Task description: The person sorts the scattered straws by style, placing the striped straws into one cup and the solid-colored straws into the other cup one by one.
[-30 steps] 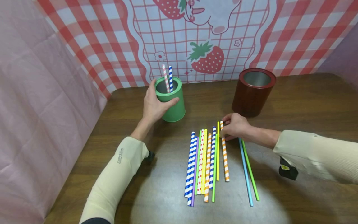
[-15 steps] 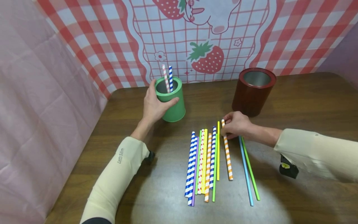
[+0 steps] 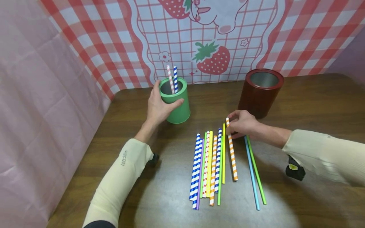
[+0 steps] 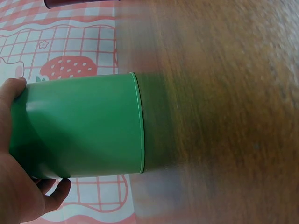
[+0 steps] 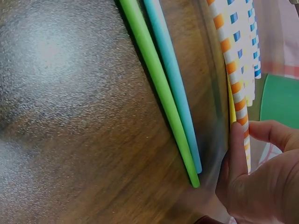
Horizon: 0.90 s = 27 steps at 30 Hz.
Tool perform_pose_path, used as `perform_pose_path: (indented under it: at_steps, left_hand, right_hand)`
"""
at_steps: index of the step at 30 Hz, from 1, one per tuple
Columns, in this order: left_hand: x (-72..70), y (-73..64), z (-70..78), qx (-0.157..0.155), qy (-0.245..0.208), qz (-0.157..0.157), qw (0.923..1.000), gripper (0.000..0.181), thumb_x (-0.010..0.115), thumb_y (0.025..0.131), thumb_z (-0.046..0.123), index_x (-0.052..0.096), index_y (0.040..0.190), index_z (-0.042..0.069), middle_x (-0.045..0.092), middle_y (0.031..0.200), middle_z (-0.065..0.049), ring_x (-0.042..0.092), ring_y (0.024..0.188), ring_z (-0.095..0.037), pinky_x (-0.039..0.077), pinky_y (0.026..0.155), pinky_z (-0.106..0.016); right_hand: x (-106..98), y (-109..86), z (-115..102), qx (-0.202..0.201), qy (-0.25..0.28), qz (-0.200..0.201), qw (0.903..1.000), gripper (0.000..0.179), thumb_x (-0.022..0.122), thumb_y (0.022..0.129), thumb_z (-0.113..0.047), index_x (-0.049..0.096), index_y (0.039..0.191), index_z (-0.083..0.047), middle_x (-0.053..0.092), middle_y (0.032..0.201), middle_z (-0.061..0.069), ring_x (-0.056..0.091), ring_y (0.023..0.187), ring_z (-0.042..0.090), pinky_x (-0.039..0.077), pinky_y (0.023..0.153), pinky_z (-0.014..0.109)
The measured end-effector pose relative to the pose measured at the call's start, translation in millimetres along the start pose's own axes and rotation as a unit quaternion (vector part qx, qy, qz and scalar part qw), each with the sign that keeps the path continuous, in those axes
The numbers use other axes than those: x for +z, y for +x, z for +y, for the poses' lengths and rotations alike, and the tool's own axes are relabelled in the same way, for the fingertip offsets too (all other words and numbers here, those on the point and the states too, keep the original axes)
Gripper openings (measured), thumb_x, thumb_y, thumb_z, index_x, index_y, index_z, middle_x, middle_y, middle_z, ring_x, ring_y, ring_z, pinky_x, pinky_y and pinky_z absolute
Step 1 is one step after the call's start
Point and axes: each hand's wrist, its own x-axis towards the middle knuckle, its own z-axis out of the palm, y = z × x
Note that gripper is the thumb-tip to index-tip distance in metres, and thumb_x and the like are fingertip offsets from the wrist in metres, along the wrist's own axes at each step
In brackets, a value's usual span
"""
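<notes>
My left hand [image 3: 157, 108] grips the green can [image 3: 180, 109] near its rim, thumb across the front; the left wrist view shows fingertips on both sides of it. A pink-and-white striped straw [image 3: 169, 76] and a blue-and-white one [image 3: 175, 77] stand in that can. With thumb and fingers, my right hand [image 3: 244, 123] pinches an orange-and-white striped straw [image 3: 232, 156] near its far end. A row of several straws [image 3: 207, 164], striped, dotted and plain, lies to the left of it.
A dark red can [image 3: 259, 98] stands at the back right, just beyond my right hand. Closer in, a light blue straw [image 3: 252, 174] and a green straw [image 3: 257, 172] lie side by side on the wooden table [image 3: 162, 190]. A strawberry-print cloth [image 3: 176, 47] hangs behind.
My right hand has drawn the orange-and-white straw slightly right and away from me, apart from the row. The left hand keeps its hold on the green can.
</notes>
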Motion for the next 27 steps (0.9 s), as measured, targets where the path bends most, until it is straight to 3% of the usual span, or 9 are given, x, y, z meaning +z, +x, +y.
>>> perform_pose_path:
  at_steps: [6,11,27]
  left_hand:
    - [0.2,-0.5,1.0,-0.009,-0.001,-0.003,1.0000,0.106,0.077,0.071,0.056,0.018,0.151,0.019,0.042,0.140,-0.006,0.044,0.124,-0.020,0.046,0.098,-0.042]
    - [-0.2,-0.7,1.1,-0.012,-0.002,-0.004,0.9999,0.105,0.077,0.071,0.056,0.018,0.151,0.020,0.042,0.139,-0.005,0.044,0.123,-0.019,0.046,0.098,-0.041]
    - [-0.4,0.5,-0.7,0.002,-0.016,-0.001,0.9999,0.102,0.078,0.072,0.054,0.021,0.149,0.019,0.045,0.135,-0.003,0.047,0.119,-0.017,0.047,0.095,-0.037]
  right_hand:
    - [-0.4,0.4,-5.5,-0.001,0.008,0.002,1.0000,0.066,0.062,0.075,0.005,0.035,0.135,0.005,0.053,0.110,0.021,0.059,0.076,0.016,0.058,0.072,0.037]
    - [-0.4,0.9,-15.1,-0.025,0.019,0.003,0.9995,0.062,0.060,0.078,0.006,0.035,0.135,0.006,0.052,0.106,0.019,0.060,0.072,0.014,0.058,0.072,0.038]
    - [7.3,0.5,-68.5,-0.093,0.010,0.028,0.9952,0.052,0.062,0.086,0.000,0.039,0.134,0.000,0.050,0.110,0.018,0.066,0.079,0.020,0.056,0.080,0.045]
